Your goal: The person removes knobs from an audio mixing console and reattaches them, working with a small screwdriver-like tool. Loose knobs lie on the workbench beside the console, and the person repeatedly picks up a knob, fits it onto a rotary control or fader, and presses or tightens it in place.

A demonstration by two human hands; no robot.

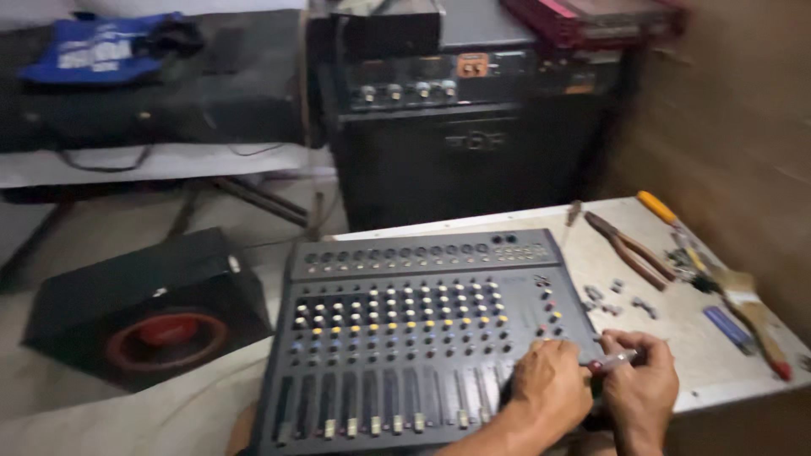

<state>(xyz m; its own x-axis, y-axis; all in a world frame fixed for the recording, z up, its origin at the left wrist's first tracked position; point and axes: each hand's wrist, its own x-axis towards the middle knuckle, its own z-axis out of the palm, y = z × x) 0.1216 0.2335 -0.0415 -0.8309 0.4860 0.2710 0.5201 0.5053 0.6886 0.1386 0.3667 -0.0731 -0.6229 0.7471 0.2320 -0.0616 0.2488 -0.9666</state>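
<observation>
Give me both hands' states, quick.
Left hand: fingers curled, resting on the audio mixer at its right edge; holding anything cannot be told.
Right hand: closed on a small silver tool with a red tip.

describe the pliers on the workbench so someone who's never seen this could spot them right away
Start at the grey audio mixer lying on the pale workbench. On the bench to its right, toward the far edge, lie the pliers, with dark jaws and reddish-brown handles spread apart. Unlike the yellow-handled screwdriver and the paintbrush farther right, they have two handles.
</observation>
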